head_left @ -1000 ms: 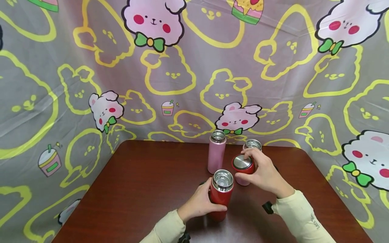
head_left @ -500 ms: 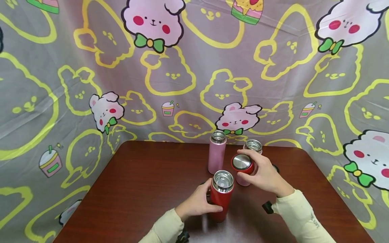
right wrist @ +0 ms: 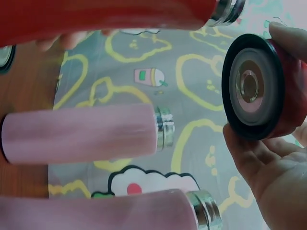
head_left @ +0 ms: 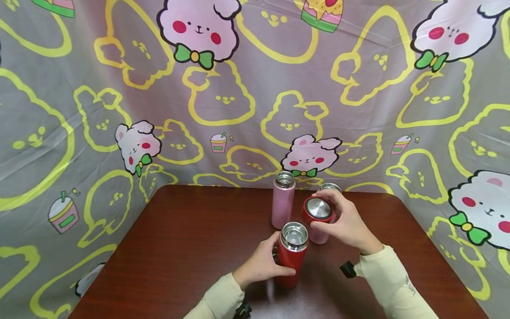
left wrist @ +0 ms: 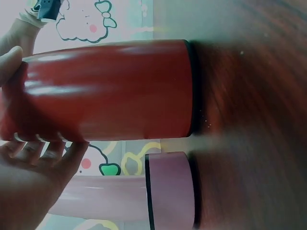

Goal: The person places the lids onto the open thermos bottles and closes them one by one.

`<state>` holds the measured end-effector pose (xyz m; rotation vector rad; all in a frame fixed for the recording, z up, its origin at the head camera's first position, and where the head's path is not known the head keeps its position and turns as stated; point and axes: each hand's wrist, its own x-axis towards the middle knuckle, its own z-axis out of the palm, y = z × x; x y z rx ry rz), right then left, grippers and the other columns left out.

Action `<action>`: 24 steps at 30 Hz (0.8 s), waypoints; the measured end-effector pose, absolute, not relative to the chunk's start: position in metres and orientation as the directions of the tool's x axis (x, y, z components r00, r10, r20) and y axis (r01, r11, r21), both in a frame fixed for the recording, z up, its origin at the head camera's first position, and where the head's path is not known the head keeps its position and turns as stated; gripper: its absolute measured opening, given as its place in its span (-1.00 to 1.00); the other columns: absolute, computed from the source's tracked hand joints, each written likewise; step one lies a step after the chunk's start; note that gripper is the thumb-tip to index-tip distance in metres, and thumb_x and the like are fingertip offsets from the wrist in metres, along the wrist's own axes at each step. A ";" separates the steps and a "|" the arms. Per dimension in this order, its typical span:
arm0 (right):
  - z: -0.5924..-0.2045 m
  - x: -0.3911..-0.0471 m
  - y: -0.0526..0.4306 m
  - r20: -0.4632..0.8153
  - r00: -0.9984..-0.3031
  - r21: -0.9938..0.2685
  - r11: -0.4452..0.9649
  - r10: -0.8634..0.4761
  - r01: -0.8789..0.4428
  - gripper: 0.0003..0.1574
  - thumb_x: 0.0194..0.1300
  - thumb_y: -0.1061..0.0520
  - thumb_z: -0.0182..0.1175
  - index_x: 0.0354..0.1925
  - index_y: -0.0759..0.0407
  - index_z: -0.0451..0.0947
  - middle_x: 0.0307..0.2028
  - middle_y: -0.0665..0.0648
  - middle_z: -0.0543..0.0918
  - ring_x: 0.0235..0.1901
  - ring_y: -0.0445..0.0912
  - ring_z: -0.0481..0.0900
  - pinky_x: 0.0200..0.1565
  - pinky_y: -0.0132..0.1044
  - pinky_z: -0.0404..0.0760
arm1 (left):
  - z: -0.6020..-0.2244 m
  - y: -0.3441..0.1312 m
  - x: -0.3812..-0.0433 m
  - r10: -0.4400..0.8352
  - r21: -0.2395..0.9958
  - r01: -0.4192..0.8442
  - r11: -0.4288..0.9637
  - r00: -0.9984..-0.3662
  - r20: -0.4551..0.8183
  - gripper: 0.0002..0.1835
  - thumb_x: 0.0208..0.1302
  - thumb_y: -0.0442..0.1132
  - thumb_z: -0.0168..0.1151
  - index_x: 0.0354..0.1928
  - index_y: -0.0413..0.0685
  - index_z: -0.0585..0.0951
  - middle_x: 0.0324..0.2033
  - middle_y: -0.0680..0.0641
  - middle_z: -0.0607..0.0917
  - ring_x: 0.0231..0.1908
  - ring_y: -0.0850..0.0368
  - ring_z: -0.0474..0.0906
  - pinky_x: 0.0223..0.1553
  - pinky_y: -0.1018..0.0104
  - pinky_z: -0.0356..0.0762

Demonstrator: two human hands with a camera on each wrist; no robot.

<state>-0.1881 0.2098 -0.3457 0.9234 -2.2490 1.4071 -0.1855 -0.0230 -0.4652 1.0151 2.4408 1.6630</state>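
My left hand [head_left: 263, 263] grips the side of an upright, uncapped red thermos flask [head_left: 292, 261]; its steel mouth faces up. Whether its black base touches the table is hard to tell. Between thumb and fingers, my right hand [head_left: 350, 221] holds a red lid [head_left: 318, 208], steel disc upward, apart from the red flask and to its right. The right wrist view shows the underside of the lid [right wrist: 249, 86], with a black rim and pale inner ring. Two uncapped pink thermos flasks stand beyond: one pink flask [head_left: 283, 204] behind the red one, another pink flask [head_left: 320, 236] partly hidden by my right hand.
A short pink piece with black edges [left wrist: 170, 191], like a lid, sits on the table beside the red flask in the left wrist view. A brown wooden table [head_left: 191, 239] lies beneath everything. Patterned cloth [head_left: 239, 110] hangs around its back and sides.
My right fingers have shifted from the lid's top to its side, and the lid sits slightly higher. The red flask has moved a little to the right; the pink flasks stay put.
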 end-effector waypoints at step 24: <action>-0.358 -0.193 0.193 0.445 -0.677 -0.845 -0.023 -0.587 -0.535 -0.16 -0.01 0.37 0.36 0.23 0.27 0.24 0.11 0.23 0.48 0.10 0.10 0.44 0.02 -0.11 0.52 | -0.472 -0.023 -0.190 0.546 0.885 0.450 0.118 -0.774 0.320 -0.22 -0.11 -0.18 0.54 0.19 0.06 0.37 -0.01 0.09 0.58 -0.04 0.22 0.54 -0.01 0.31 0.49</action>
